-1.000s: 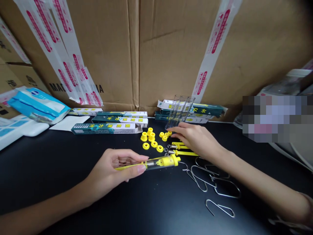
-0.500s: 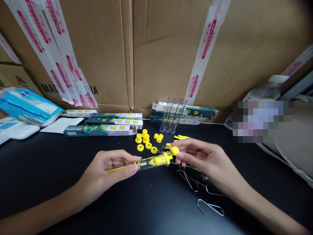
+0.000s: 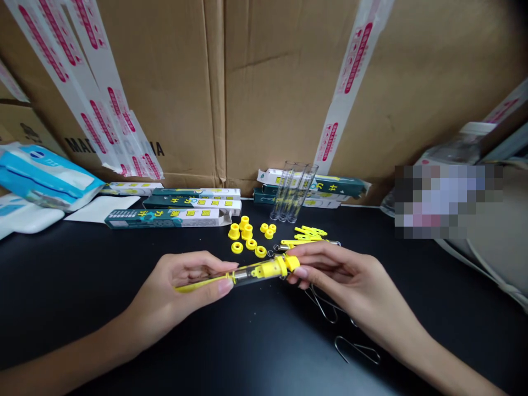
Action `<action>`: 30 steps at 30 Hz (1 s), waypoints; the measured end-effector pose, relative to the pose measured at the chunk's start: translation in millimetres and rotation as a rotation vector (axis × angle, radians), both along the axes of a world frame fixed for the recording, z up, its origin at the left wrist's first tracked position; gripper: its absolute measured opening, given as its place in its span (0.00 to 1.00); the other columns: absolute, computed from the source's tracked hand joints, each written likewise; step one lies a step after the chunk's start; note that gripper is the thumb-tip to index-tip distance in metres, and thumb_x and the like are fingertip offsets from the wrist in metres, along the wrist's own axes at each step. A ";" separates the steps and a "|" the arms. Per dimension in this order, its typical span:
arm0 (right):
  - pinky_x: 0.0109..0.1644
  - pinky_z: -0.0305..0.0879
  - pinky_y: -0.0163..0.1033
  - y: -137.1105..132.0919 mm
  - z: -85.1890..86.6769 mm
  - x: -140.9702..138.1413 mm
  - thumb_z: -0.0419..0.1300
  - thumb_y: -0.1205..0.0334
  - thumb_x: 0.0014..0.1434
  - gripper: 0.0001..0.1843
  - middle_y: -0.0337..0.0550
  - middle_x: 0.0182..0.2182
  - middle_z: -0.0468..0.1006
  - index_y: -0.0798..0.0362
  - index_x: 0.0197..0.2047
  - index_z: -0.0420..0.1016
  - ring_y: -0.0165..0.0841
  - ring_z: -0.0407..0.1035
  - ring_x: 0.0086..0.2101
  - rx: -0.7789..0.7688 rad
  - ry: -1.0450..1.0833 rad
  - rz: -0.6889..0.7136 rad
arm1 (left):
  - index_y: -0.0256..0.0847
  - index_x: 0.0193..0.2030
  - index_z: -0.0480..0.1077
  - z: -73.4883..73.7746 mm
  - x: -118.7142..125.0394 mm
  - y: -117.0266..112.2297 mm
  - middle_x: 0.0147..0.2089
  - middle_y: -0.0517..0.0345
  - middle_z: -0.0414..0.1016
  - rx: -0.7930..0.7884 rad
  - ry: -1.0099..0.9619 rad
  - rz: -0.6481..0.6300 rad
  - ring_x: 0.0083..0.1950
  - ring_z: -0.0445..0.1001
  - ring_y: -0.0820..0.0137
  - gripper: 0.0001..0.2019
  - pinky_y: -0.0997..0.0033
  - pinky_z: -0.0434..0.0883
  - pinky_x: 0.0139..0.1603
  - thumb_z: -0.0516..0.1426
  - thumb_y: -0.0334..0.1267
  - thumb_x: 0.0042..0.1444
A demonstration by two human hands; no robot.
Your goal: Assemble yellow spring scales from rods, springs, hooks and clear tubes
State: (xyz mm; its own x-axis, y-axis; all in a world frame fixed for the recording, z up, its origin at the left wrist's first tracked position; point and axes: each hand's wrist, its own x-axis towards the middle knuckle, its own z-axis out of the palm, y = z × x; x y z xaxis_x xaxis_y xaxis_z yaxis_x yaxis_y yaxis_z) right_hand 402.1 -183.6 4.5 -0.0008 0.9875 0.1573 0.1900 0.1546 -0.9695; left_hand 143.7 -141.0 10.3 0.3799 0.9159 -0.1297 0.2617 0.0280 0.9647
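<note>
Head view, left hand [image 3: 177,283]: closed around the left part of a clear tube [image 3: 248,279], which is pressed between thumb and fingers.
Clear tube: held above the black tabletop [image 3: 231,352], between the two hands, slightly tilted, its right end a little higher; a yellow strip [image 3: 192,285], a metal piece [image 3: 240,276] and a yellow plug [image 3: 271,269] are seen in it.
Right hand [image 3: 344,275]: nearly closed; a yellow cap [image 3: 293,263] is pinched between thumb and fingertips and is held at the plug's outer end; whether it is seated cannot be told.
Loose yellow parts: collars [image 3: 234,231], rings [image 3: 260,252] and small caps [image 3: 269,234] are scattered beyond the held tube.
Standing tubes [image 3: 291,201]: grouped upright before printed boxes [image 3: 165,218].
Wire hooks [image 3: 357,348]: laid beneath and near the right hand, partly hidden by it.
</note>
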 end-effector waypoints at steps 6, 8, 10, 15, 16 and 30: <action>0.30 0.79 0.33 -2.2 1.5 0.2 0.66 0.56 0.60 0.09 0.43 0.28 0.86 0.52 0.40 0.83 0.33 0.80 0.26 0.020 -0.160 0.003 | 0.42 0.35 0.82 0.5 1.7 -3.0 0.41 0.54 0.86 0.029 0.014 0.025 0.45 0.82 0.59 0.11 0.68 0.77 0.45 0.69 0.47 0.50; 0.27 0.76 0.31 -3.6 1.6 1.0 0.64 0.56 0.62 0.09 0.40 0.25 0.85 0.52 0.38 0.83 0.31 0.78 0.22 0.039 -0.251 0.007 | 0.42 0.35 0.82 0.1 1.8 -2.8 0.32 0.56 0.84 0.041 0.026 0.027 0.42 0.82 0.59 0.10 0.70 0.78 0.38 0.69 0.46 0.50; 0.24 0.72 0.30 -5.0 1.4 2.2 0.62 0.54 0.65 0.11 0.38 0.22 0.82 0.50 0.35 0.82 0.30 0.75 0.20 0.072 -0.360 0.008 | 0.43 0.35 0.82 0.4 1.7 -2.6 0.25 0.58 0.80 0.051 0.039 0.017 0.39 0.82 0.60 0.10 0.74 0.75 0.29 0.68 0.45 0.50; 0.29 0.73 0.32 -8.7 -1.1 2.7 0.61 0.57 0.66 0.08 0.39 0.30 0.84 0.48 0.39 0.80 0.32 0.77 0.26 0.197 -0.490 -0.032 | 0.42 0.34 0.82 2.7 1.5 -2.7 0.31 0.56 0.83 0.037 0.048 0.005 0.30 0.77 0.68 0.11 0.82 0.60 0.16 0.68 0.46 0.49; 0.30 0.74 0.32 -9.8 -1.9 1.7 0.62 0.57 0.66 0.06 0.40 0.33 0.84 0.48 0.42 0.79 0.32 0.78 0.28 0.202 -0.449 -0.044 | 0.42 0.34 0.82 3.2 1.4 -2.9 0.34 0.55 0.84 0.031 0.050 0.004 0.28 0.76 0.70 0.11 0.82 0.59 0.16 0.68 0.46 0.49; 0.43 0.78 0.33 -11.0 -8.5 1.6 0.69 0.58 0.60 0.05 0.39 0.38 0.86 0.45 0.41 0.83 0.34 0.81 0.36 0.111 -0.204 -0.043 | 0.44 0.38 0.83 -0.4 -0.8 1.2 0.37 0.56 0.85 0.022 0.031 -0.056 0.32 0.79 0.69 0.10 0.76 0.74 0.31 0.68 0.45 0.51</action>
State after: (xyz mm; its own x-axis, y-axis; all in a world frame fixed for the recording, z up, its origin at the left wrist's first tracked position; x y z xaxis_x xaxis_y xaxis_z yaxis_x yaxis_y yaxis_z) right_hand 403.7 -194.6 -4.0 -0.0022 0.9639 0.2661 0.3893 0.2459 -0.8877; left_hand 142.9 -139.8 9.8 0.4266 0.8962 -0.1217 0.2917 -0.0089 0.9565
